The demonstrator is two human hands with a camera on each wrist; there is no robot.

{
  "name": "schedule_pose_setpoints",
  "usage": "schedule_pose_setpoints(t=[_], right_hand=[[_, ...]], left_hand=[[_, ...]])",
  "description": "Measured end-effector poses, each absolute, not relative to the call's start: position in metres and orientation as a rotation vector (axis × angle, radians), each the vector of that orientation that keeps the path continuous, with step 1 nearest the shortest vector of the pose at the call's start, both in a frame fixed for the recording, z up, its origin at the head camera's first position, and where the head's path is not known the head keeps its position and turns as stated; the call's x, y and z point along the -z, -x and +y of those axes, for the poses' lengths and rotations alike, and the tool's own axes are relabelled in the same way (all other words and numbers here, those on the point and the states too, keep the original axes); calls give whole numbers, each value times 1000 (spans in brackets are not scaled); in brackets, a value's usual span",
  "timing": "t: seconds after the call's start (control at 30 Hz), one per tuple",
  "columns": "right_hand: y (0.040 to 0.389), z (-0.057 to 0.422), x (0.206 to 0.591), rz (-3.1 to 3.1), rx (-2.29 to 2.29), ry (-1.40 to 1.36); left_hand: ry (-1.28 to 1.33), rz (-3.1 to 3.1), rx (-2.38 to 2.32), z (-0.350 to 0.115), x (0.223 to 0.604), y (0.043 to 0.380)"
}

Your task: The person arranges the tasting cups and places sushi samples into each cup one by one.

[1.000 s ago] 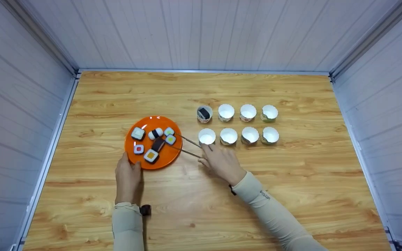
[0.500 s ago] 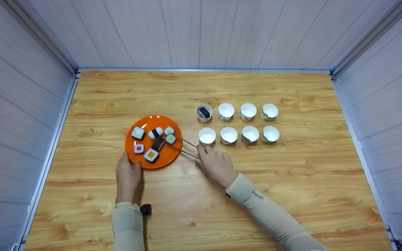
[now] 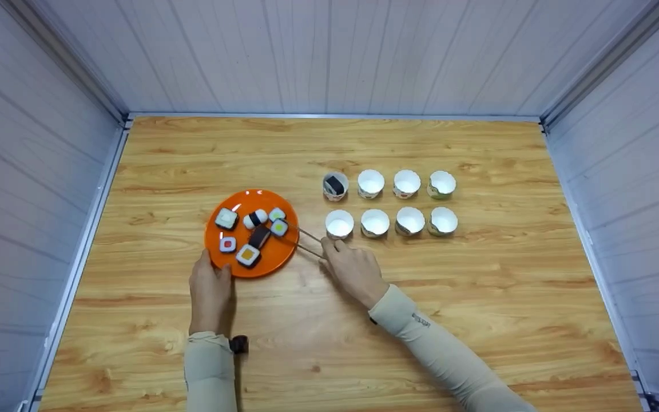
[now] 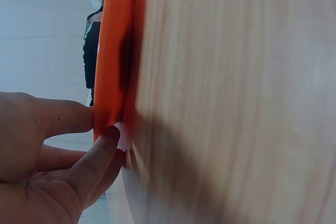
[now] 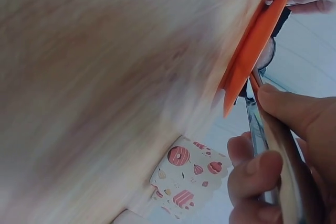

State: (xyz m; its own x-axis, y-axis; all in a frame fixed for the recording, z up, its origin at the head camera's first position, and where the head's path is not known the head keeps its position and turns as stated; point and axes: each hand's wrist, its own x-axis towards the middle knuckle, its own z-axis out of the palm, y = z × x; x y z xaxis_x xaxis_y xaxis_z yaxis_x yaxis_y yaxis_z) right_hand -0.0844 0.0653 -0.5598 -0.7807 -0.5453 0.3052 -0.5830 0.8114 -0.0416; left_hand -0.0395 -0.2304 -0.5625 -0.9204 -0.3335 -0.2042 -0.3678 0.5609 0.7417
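Note:
An orange plate on the table holds several sushi pieces. My left hand grips its near-left rim, thumb and fingers pinching the edge in the left wrist view. My right hand holds metal tongs, thumb on one arm and fingers curled on the other. Their tips reach over the plate's right side, one on each side of a sushi roll with a yellow-green centre; whether they touch it I cannot tell. A similar roll lies just behind, and a brown-topped piece to its left.
Two rows of white paper cups stand right of the plate. The back-left cup holds a dark-wrapped sushi piece. The nearest front cup stands just beyond my right hand. Pale panels wall the wooden table.
My right hand has shifted slightly left and the tongs' arms have drawn closer together around the roll. The left hand and plate have stayed still.

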Motion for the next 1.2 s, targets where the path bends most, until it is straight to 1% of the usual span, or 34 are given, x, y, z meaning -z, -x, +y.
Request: schedule_pose_setpoints(t=[0.27, 0.5, 0.83, 1.0, 1.2], right_hand=[[84, 73, 550, -2675, -279, -889], [92, 91, 534, -2648, -382, -863], [111, 147, 513, -2761, -394, -600], [118, 172, 511, -2782, -374, -467], [124, 189, 514, -2840, -366, -372]], left_hand=[[637, 2702, -1318, -230, 562, 39], [637, 2705, -1337, -230, 562, 40], [623, 2749, -1356, -230, 564, 38], [591, 2790, -1337, -230, 565, 38], [604, 2763, -1350, -229, 563, 38]])
